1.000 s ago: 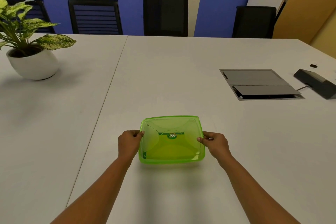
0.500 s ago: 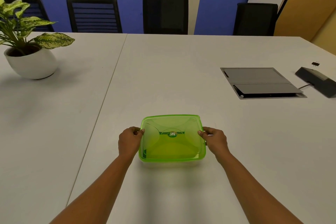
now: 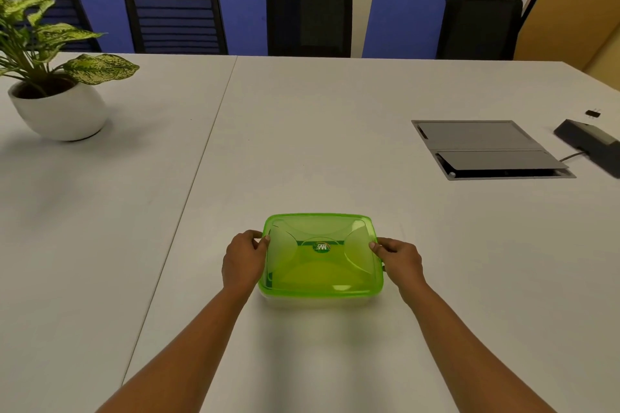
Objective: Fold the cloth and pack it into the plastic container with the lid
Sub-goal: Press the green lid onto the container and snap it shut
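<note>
left hand point(image 3: 242, 261), right hand point(image 3: 400, 257) — gripping green lid point(image 3: 320, 256) edges

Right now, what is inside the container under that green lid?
The green lid covers the container, gripped at its sides by the left hand and right hand. Through it shows only a yellow-green tint; whether the cloth is inside cannot be told.

Table point(image 3: 302, 144) is open from the container point(image 3: 320, 265) out to the far edge. Left hand point(image 3: 243, 261) and right hand point(image 3: 401, 261) take up its two sides. Near side between the forearms is free. Potted plant point(image 3: 58, 107) blocks far left, cable hatch point(image 3: 483, 147) and dark box point(image 3: 590, 144) far right.
</note>
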